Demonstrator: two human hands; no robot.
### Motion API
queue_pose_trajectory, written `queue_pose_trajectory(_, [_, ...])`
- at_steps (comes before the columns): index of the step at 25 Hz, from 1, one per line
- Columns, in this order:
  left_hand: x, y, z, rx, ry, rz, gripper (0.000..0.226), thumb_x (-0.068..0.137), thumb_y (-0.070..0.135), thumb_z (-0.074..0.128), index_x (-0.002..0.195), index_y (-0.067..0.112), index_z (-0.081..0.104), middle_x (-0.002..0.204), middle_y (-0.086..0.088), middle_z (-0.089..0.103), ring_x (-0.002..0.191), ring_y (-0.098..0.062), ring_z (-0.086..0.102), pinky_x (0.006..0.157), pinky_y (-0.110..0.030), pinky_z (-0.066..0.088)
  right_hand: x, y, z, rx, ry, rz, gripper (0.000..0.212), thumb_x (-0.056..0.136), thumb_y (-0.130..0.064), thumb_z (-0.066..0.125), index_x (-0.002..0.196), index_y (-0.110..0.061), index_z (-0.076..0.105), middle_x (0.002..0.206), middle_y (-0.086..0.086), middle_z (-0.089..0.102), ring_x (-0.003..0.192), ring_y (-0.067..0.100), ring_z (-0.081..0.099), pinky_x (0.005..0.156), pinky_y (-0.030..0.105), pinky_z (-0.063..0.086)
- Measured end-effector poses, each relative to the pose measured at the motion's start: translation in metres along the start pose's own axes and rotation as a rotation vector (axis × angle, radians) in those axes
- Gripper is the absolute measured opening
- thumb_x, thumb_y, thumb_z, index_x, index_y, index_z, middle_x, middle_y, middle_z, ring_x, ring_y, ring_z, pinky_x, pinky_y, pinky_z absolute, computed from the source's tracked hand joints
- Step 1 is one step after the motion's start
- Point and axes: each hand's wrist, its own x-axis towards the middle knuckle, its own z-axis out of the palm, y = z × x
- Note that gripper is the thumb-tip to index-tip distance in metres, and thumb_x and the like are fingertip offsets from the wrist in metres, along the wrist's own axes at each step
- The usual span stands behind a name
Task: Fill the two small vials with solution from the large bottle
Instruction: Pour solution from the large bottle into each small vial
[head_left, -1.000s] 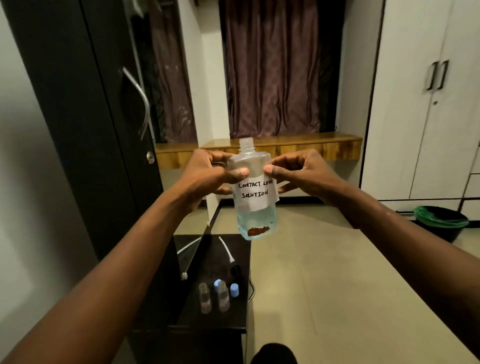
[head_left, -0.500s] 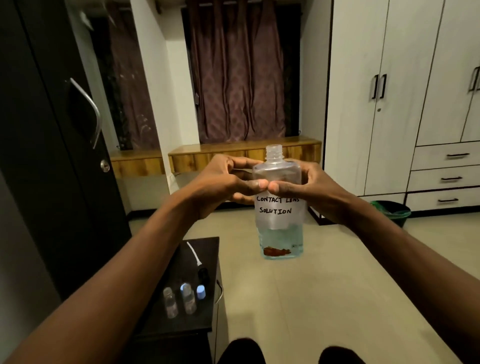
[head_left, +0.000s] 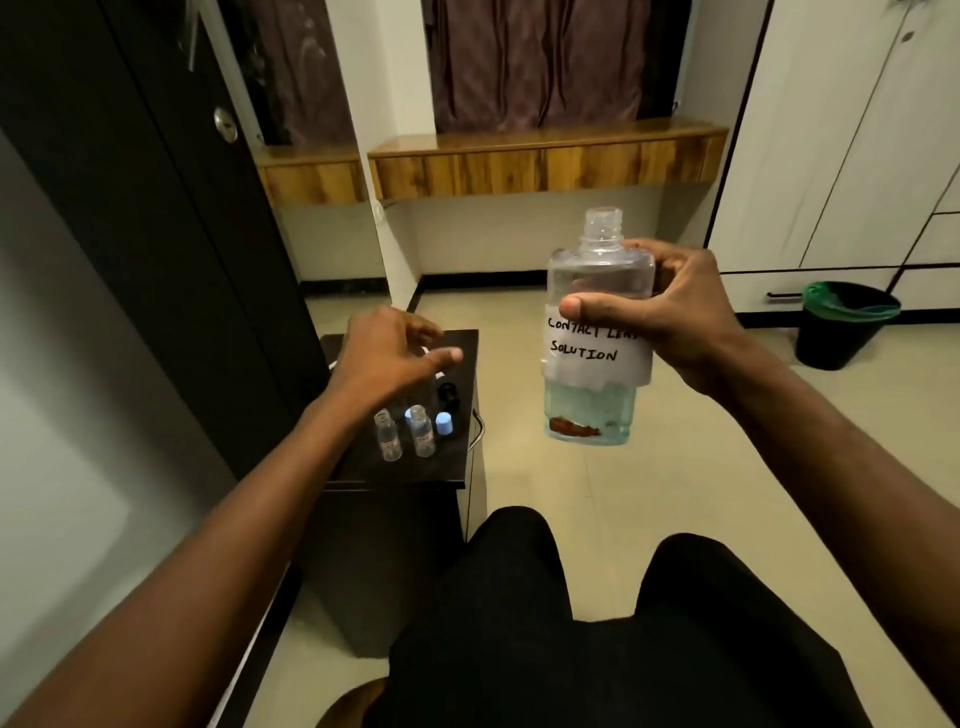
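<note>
Clear plastic bottle (head_left: 597, 332), cap off, upright in the right hand (head_left: 670, 312). Thumb is across the front just above the "CONTACT LENS SOLUTION" label, fingers wrapped round the far side; a firm grip near the shoulder. Liquid sits low, roughly the bottom third.

Left hand (head_left: 389, 353) hovers over the small black table (head_left: 405, 467), loosely open, fingers half curled, holding nothing. It's above and just behind the two vials; can't tell if it touches anything under it.

Vials: left vial (head_left: 388, 435) and right vial (head_left: 422, 431) stand upright side by side on the table, both uncapped by the look of it. One blue cap (head_left: 444, 422) sits just beside the right vial, another blue bit peeks behind it. Fill level in the vials is too small to read.

Step, as I judge it: pre-pour, nothing transferred yet. Next move needs the left hand to pick up or steady one vial, then a slow tilt of the bottle. Wide neck against a narrow vial mouth means spill risk.
</note>
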Motion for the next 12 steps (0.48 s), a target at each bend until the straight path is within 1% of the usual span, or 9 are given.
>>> queue_pose_trajectory(2, [-0.001, -0.029, 0.004, 0.261, -0.124, -0.012, 0.063, 0.074, 0.053, 0.085, 0.126, 0.020, 0.071, 0.118, -0.003, 0.076, 0.106, -0.018, 0.073, 0.091, -0.040, 0.061, 0.000, 0.000, 0.002, 0.002, -0.004, -0.010, 0.061, 0.072, -0.016, 0.088, 0.128, -0.006, 0.065, 0.113, 0.010, 0.076, 0.099, 0.026, 0.077, 0.086, 0.047, 0.063])
queue_pose_trajectory(4, [0.000, -0.042, 0.007, 0.412, -0.260, -0.017, 0.070, 0.071, 0.054, 0.087, 0.131, 0.024, 0.067, 0.125, -0.001, 0.074, 0.111, -0.020, 0.070, 0.095, -0.044, 0.059, -0.003, -0.002, 0.004, 0.001, -0.005, -0.022, 0.061, 0.071, -0.014, 0.088, 0.127, -0.006, 0.066, 0.111, 0.009, 0.077, 0.098, 0.025, 0.077, 0.084, 0.044, 0.064])
queue_pose_trajectory(8, [0.009, -0.048, 0.023, 0.558, -0.364, 0.039, 0.072, 0.064, 0.057, 0.089, 0.128, 0.032, 0.068, 0.123, 0.006, 0.074, 0.113, -0.019, 0.069, 0.092, -0.044, 0.059, -0.009, -0.002, 0.002, 0.014, 0.004, -0.021, 0.058, 0.071, -0.010, 0.088, 0.125, -0.006, 0.068, 0.107, 0.007, 0.079, 0.095, 0.024, 0.078, 0.081, 0.039, 0.065])
queue_pose_trajectory(10, [0.015, -0.051, 0.030, 0.622, -0.385, 0.052, 0.072, 0.061, 0.057, 0.089, 0.126, 0.036, 0.068, 0.120, 0.008, 0.074, 0.111, -0.019, 0.069, 0.089, -0.042, 0.060, -0.010, 0.000, 0.000, -0.011, -0.004, -0.022, 0.058, 0.071, -0.010, 0.089, 0.125, -0.006, 0.068, 0.108, 0.007, 0.078, 0.096, 0.024, 0.077, 0.082, 0.041, 0.064])
queue_pose_trajectory(12, [0.019, -0.053, 0.035, 0.648, -0.394, 0.057, 0.067, 0.063, 0.055, 0.089, 0.124, 0.038, 0.068, 0.118, 0.009, 0.074, 0.109, -0.017, 0.069, 0.087, -0.041, 0.060, -0.010, 0.003, -0.002, -0.030, -0.001, -0.026, 0.058, 0.071, -0.011, 0.089, 0.125, -0.007, 0.068, 0.109, 0.008, 0.078, 0.096, 0.024, 0.077, 0.083, 0.043, 0.064])
